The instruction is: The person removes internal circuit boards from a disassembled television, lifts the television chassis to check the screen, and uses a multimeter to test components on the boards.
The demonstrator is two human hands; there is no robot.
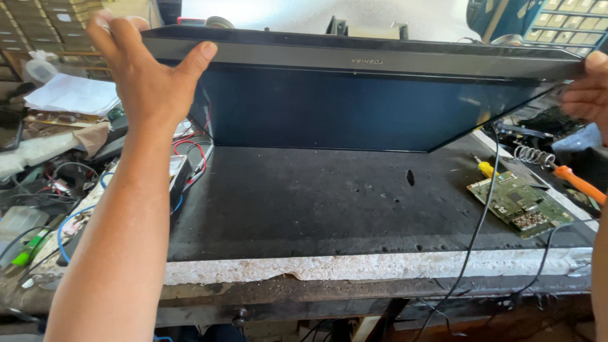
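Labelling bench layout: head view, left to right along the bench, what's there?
Green marker → left hand gripping the flat screen → yellow-handled screwdriver → green circuit board → orange-handled tool → right hand.

Right hand (588, 88) cut off by the edge; left hand (147, 71) fingers hidden behind the screen (354, 104).

Both arms reach forward and up, one hand at each side of the view.

The left hand (149, 73) is raised on a long bare forearm, fingers spread and curled over, thumb pointing right. The right hand (586, 95) shows only partly at the frame's edge, fingers bent in a grip.
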